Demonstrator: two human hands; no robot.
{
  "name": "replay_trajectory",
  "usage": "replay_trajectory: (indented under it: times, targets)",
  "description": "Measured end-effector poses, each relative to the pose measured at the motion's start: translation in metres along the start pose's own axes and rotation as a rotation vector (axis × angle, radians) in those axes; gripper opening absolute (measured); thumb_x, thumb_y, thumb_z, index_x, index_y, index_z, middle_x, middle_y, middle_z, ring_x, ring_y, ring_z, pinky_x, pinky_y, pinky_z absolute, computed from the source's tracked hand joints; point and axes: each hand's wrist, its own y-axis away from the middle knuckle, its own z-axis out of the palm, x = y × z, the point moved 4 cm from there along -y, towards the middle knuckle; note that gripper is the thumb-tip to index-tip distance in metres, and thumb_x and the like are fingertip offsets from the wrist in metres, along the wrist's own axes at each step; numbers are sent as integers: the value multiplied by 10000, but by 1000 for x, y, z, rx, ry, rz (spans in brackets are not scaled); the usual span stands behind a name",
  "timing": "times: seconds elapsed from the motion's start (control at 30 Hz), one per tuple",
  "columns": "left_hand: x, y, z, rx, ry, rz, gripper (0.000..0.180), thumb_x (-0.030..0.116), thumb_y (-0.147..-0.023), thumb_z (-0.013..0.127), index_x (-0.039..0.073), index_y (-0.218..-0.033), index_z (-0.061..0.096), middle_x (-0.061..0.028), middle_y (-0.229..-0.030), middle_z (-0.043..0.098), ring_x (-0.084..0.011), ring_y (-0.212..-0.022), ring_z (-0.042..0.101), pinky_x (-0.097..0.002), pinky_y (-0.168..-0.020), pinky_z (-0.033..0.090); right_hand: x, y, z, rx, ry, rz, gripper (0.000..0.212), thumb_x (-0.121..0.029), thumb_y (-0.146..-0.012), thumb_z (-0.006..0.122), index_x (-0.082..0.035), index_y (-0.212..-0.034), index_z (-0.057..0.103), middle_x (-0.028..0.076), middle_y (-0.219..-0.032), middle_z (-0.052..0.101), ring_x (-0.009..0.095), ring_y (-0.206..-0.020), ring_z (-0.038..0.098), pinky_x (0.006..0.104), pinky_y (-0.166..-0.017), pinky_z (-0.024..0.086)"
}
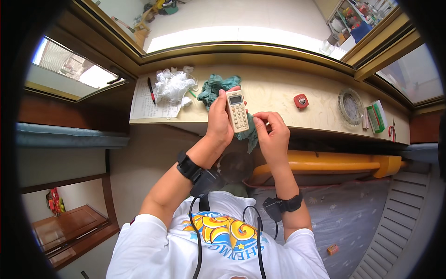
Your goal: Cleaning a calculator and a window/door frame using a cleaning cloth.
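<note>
Holding remote (237,111) in left hand (219,122), above shelf edge (195,122).

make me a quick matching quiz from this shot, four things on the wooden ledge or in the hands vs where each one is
Things:
1. remote control
2. black pen
3. red tape measure
4. scissors

Places:
A. on the sheet of paper, at the ledge's left end
B. at the ledge's far right end
C. upright in the left hand
D. alone on bare wood, right of the hands

Pairs: 1-C, 2-A, 3-D, 4-B

left hand (219,122) holds remote (237,110); right hand (272,135) pinches green cloth (251,135).
</note>
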Motion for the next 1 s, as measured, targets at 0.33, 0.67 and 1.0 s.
replay_trajectory:
  times: [0.33,0.67,1.0]
  targets:
    - [-2,4,2,32,-105,63,499,417,-1012,332,8,-1220,526,-88,-856,593,-147,-757,588,-279,-686,513,-12,7,10,49,344,-454,81,-21,-757,675,-32,-836,660,99,-790,599,273,-756,580,358,-670,479]
    - [-2,1,-2,-27,-76,36,492,403,-1012,327,8,-1222,535,-86,-948,590,-166,-853,578,-306,-746,514,-6,4,-2,98,258,-297,68,-40,-769,666,-35,-834,645,104,-809,603,289,-769,577,376,-673,471]
    - [-5,-1,-4,37,-101,47,486,396,-1015,322,14,-1233,527,-85,-999,589,-153,-888,558,-303,-779,497,-22,22,22,-25,306,-526,91,-21,-738,665,-42,-823,638,92,-810,588,280,-764,568,376,-666,476]
